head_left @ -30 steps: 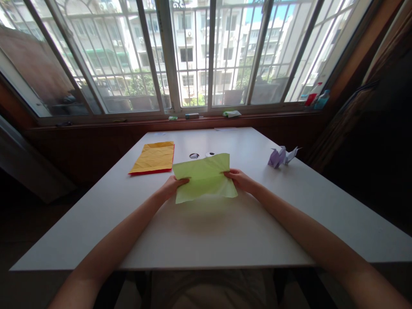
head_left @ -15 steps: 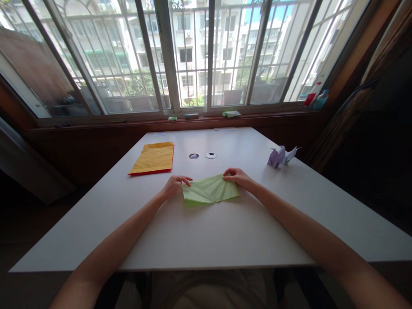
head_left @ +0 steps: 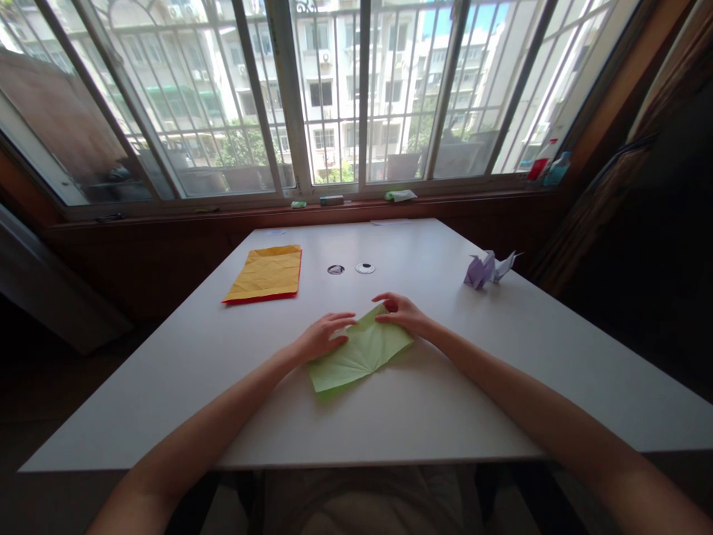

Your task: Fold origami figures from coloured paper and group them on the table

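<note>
A folded light green paper (head_left: 359,354) lies flat on the white table (head_left: 390,416), turned at a slant. My left hand (head_left: 326,335) rests on its upper left part with fingers spread. My right hand (head_left: 402,312) presses its far right corner with the fingertips. Neither hand lifts the sheet.
A yellow sheet over a red one (head_left: 266,273) lies at the back left. Two round holes (head_left: 350,268) sit in the table's middle. Purple and white folded paper figures (head_left: 487,268) stand at the right. Small items and bottles (head_left: 549,169) line the window sill.
The green sheet was held up a second ago, then folded down onto the table. It has now turned slantwise, and my left hand has moved onto it.
</note>
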`<state>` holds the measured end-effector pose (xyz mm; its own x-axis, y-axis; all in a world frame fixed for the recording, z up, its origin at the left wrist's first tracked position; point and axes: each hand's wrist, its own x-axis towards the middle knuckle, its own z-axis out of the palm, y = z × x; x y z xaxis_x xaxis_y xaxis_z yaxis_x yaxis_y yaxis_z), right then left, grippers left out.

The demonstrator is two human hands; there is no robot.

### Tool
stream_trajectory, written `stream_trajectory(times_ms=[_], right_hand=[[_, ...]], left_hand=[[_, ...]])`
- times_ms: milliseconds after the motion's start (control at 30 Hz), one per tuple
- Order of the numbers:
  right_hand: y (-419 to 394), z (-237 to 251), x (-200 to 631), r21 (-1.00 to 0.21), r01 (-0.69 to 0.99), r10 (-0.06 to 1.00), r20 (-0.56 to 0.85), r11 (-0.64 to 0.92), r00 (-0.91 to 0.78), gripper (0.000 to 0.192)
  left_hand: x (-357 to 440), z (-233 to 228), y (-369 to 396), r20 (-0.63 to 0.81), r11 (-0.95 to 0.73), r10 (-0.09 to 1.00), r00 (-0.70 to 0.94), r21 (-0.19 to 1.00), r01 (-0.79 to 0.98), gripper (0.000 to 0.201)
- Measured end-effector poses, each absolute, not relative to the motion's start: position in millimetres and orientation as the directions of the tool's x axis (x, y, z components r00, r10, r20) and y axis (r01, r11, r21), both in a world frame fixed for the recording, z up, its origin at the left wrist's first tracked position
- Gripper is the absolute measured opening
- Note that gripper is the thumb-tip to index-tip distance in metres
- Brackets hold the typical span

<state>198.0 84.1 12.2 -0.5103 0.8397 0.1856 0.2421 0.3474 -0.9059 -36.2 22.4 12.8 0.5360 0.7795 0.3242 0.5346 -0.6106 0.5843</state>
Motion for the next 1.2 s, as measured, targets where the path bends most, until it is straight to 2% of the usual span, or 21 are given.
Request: stream_trajectory(times_ms=[67, 167, 300, 433, 633, 733, 867, 967, 1100, 1200], right_hand=[[86.7, 8.9, 198.0, -0.885, 0.277, 0.857, 0.216, 0.374, -0.468, 0.043], [91.6, 6.0, 199.0, -0.879, 0.324, 0.891, 0.207, 0.35, -0.404, 0.041], [93.1, 12.5, 201.5, -0.907, 0.359, 0.927, 0.082, 0.221, -0.365, 0.043], [90.7, 21.3, 203.6, -0.92, 0.361, 0.901, -0.018, 0.155, -0.433, 0.044], [91.6, 19.3, 202.9, -0.929, 0.316, 0.911, 0.048, 0.191, -0.409, 0.041], [92.0, 17.7, 204.2, -0.945, 0.263, 0.89, 0.056, 0.194, -0.453, 0.04], [90.4, 18.4, 204.9, -0.919, 0.283, 0.824, 0.073, 0.275, -0.562, 0.035], [86.6, 20.1, 201.9, -0.884, 0.31, 0.778, 0.091, 0.351, -0.622, 0.033], [78.8, 18.8, 193.7, -0.889, 0.279, 0.718, 0.075, 0.362, -0.691, 0.035], [73.6, 14.8, 186.6, -0.904, 0.235, 0.685, 0.082, 0.356, -0.724, 0.039]], left_hand=[[-34.0, 14.2, 19.9, 0.305, -0.663, 0.732, 0.61, 0.528, 0.531, 0.038], [-30.5, 16.7, 16.2, 0.272, -0.686, 0.702, 0.658, 0.506, 0.523, 0.035], [-30.0, 19.0, 14.6, 0.292, -0.686, 0.706, 0.646, 0.51, 0.519, 0.032], [-32.0, 20.0, 14.7, 0.294, -0.693, 0.706, 0.644, 0.471, 0.545, 0.032], [-31.9, 16.6, 14.0, 0.315, -0.66, 0.743, 0.591, 0.495, 0.566, 0.035], [-33.3, 15.0, 14.8, 0.313, -0.632, 0.768, 0.559, 0.511, 0.582, 0.039], [-35.0, 13.8, 16.8, 0.317, -0.614, 0.781, 0.538, 0.547, 0.569, 0.032], [-33.4, 12.2, 18.5, 0.325, -0.601, 0.787, 0.525, 0.598, 0.53, 0.035], [-29.8, 10.3, 20.5, 0.24, -0.459, 0.848, 0.473, 0.778, 0.428, 0.047], [-28.1, 8.5, 21.8, 0.165, -0.347, 0.863, 0.478, 0.88, 0.323, 0.046]])
